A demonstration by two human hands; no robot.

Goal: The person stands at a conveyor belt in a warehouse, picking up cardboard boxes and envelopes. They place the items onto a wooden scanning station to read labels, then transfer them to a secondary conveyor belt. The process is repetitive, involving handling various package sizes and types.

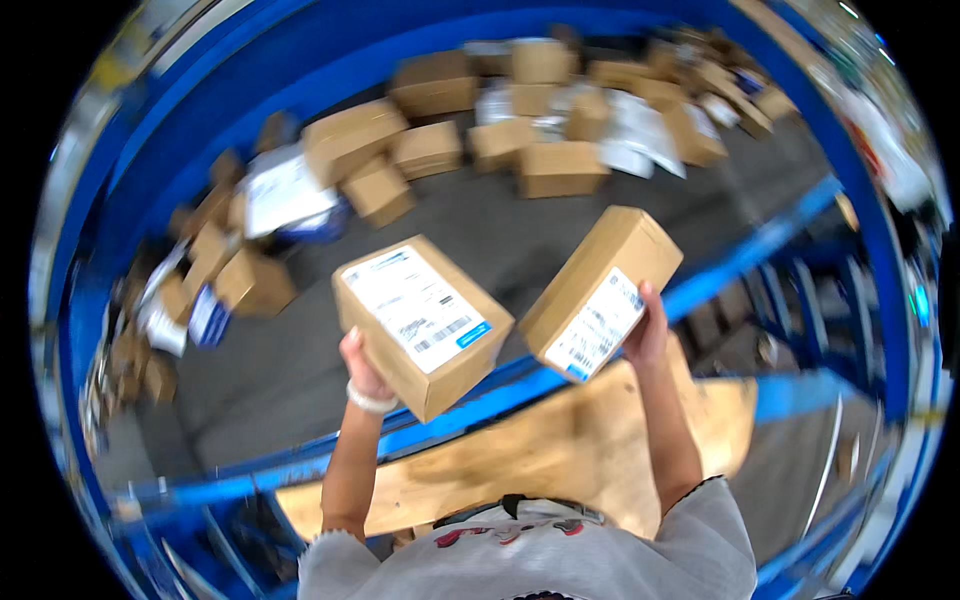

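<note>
My left hand (366,368), with a pale band at its wrist, grips a brown cardboard box (462,372) by its left side. A large white shipping label with a blue patch covers much of the box's upper face. On the right, my right hand (649,330) holds a second, narrower cardboard box (592,262) by its right side, tilted, its white label facing me. Both boxes are held up over the near edge of the dark belt, close together but apart. The fingers under each box are hidden.
Along the far side of the dark conveyor belt (480,215) lie several cardboard boxes (563,168) and white mailers (288,190). A blue rail (265,465) borders the near edge, with a plywood board (580,430) between it and me. Slatted blue framework (815,300) stands at the right.
</note>
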